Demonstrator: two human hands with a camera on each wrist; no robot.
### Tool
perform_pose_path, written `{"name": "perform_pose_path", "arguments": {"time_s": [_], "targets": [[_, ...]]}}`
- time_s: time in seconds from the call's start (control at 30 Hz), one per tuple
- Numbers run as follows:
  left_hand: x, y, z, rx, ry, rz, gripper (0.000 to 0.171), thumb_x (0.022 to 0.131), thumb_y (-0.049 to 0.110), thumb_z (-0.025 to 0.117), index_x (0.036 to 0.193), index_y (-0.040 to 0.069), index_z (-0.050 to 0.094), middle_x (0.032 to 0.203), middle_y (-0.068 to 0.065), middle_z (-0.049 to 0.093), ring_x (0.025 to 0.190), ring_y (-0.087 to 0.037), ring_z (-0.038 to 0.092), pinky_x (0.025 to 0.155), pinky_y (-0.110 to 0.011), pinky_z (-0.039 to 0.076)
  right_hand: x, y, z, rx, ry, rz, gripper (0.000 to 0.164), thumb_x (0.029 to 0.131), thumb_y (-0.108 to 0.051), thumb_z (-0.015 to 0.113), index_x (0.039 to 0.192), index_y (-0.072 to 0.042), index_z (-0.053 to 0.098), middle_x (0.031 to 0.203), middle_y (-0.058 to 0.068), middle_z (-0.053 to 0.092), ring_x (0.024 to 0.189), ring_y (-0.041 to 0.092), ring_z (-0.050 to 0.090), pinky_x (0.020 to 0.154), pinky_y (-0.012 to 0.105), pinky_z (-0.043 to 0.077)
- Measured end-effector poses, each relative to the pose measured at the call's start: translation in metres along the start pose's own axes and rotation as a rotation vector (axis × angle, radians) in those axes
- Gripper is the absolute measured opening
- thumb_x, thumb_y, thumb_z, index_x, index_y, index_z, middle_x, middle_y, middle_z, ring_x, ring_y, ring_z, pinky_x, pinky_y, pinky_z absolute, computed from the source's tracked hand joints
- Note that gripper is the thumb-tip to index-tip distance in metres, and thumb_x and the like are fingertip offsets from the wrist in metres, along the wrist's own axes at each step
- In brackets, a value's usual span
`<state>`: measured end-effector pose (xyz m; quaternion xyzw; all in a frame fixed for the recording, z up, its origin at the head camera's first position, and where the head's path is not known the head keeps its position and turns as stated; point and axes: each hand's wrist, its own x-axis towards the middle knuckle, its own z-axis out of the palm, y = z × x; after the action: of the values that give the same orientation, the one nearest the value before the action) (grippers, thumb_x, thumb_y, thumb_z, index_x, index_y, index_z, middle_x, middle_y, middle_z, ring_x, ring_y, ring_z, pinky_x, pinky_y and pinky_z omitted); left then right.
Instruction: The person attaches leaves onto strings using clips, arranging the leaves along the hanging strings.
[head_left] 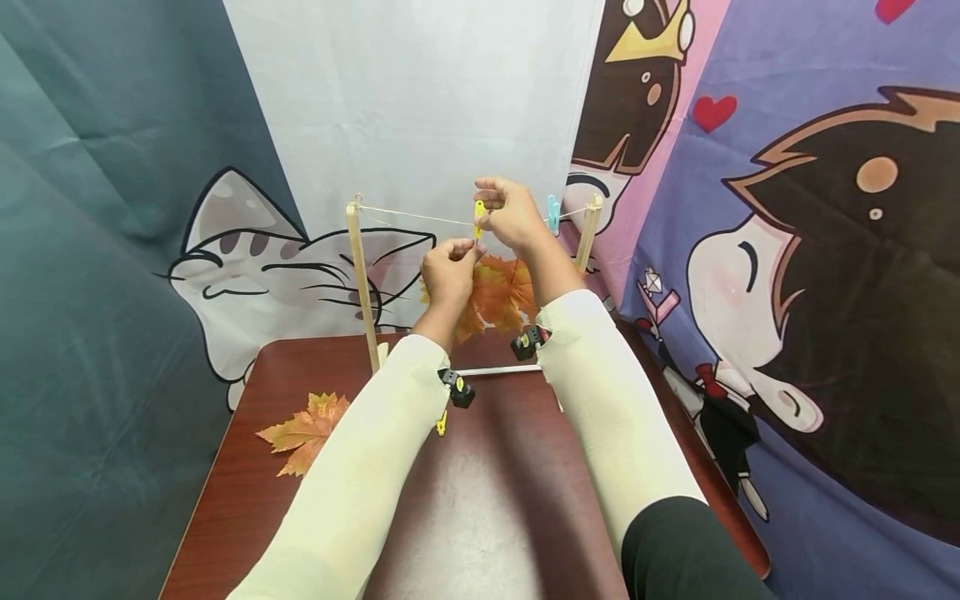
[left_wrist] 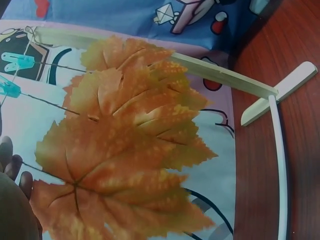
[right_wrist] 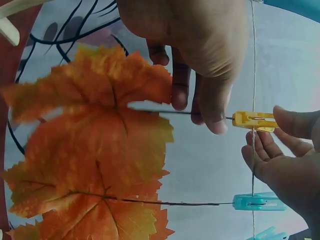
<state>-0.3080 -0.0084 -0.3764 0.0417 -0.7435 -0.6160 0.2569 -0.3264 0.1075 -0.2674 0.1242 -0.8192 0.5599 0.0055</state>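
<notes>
A thin string runs between two wooden posts. At the string, my right hand holds the handle end of a yellow clothespin with thumb and fingers. Just below it, my left hand pinches the dark stem of an orange artificial maple leaf. The stem's tip meets the clothespin's front end. Beside it hang more maple leaves, their stems in light-blue clothespins on the same string. In the left wrist view, only the fingertips of the left hand show, near the stem.
The left post and right post rise from a brown table, joined low down by a white rod. Another maple leaf lies at the table's left. A yellow clothespin lies near the left sleeve. Printed curtains stand behind.
</notes>
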Motion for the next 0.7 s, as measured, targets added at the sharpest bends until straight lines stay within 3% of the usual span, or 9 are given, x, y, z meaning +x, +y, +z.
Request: {"name": "perform_pose_path", "arguments": {"time_s": [0.13,0.3,0.5,0.7], "targets": [[0.000,-0.002,-0.002,-0.005,-0.012,0.005,0.030,0.090,0.025,0.092,0.110,0.005,0.085,0.103,-0.012,0.085,0.098,-0.026,0.081,0.089,-0.035,0.065,-0.002,-0.001,-0.001,0.006,-0.037,-0.032,0.071,0.097,0.013,0.069,0.161,-0.013,0.053,0.164,0.014,0.056,0.157,0.028,0.048,0.130,0.041,0.043],[-0.003,-0.004,-0.006,-0.022,-0.019,-0.005,0.035,0.088,0.022,0.094,0.115,0.003,0.083,0.106,-0.014,0.085,0.100,-0.027,0.082,0.092,-0.037,0.066,-0.005,-0.002,-0.004,-0.003,-0.040,-0.077,0.072,0.095,0.016,0.069,0.159,-0.014,0.055,0.164,0.010,0.057,0.159,0.024,0.047,0.135,0.033,0.033],[-0.006,-0.010,-0.016,-0.053,0.009,-0.030,0.031,0.087,0.015,0.095,0.113,0.003,0.083,0.103,-0.016,0.084,0.094,-0.025,0.079,0.085,-0.029,0.062,-0.009,0.000,-0.005,0.025,-0.027,-0.100,0.069,0.094,0.015,0.071,0.157,-0.011,0.057,0.161,0.010,0.060,0.157,0.023,0.049,0.133,0.027,0.034],[-0.009,-0.014,-0.023,-0.115,0.001,0.005,0.034,0.086,0.013,0.095,0.114,-0.002,0.082,0.102,-0.019,0.082,0.083,-0.011,0.071,0.078,-0.017,0.056,-0.015,0.001,-0.007,0.067,0.021,-0.145,0.064,0.095,0.013,0.074,0.154,-0.008,0.059,0.157,0.013,0.062,0.155,0.023,0.053,0.131,0.028,0.037]]}}
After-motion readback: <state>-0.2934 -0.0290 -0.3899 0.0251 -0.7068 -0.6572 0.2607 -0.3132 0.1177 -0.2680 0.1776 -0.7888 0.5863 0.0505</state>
